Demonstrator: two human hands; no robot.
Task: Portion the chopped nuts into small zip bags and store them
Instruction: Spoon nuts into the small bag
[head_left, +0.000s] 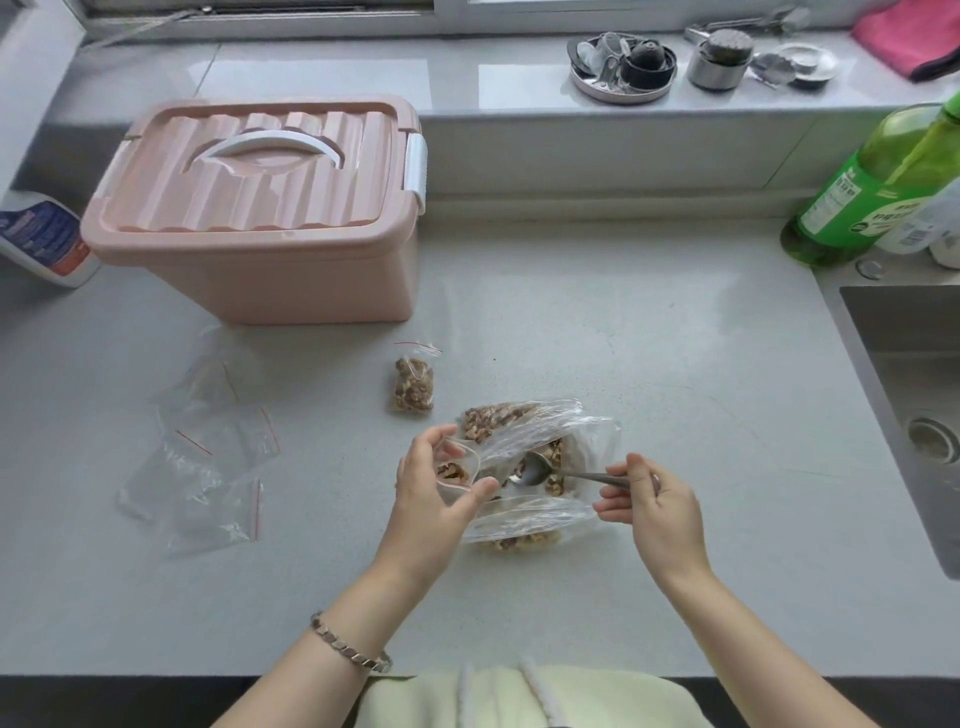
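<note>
1. My left hand (431, 486) grips a small zip bag (453, 470). Thumb and fingers curl round its mouth and keep it open, and a few chopped nuts (498, 415) already lie in it.
2. Touching those fingertips on their right is the big clear bag (540, 512), lying open on the counter (675, 364) between my two hands, with most of the nuts inside.
3. My right hand (657, 506) pinches the handle of a spoon (535, 470) between thumb and curled fingers. The spoon's bowl reaches left into the big bag's mouth, just beside my left thumb; I cannot tell whether it carries nuts.
4. Beyond my left fingers, near but apart, a filled small bag (413, 384) lies flat with its red strip at the far end.
5. Well to the left of my left fingers, empty zip bags (208, 457) lie in a loose, overlapping scatter.
6. Further out past the filled bag stands a pink storage box (260, 218), lid on, with a white handle.
7. Far to the right of my right fingers is the sink (914, 395), with a green bottle (862, 187) behind it.
8. A bracelet (350, 644) sits on my left wrist.
</note>
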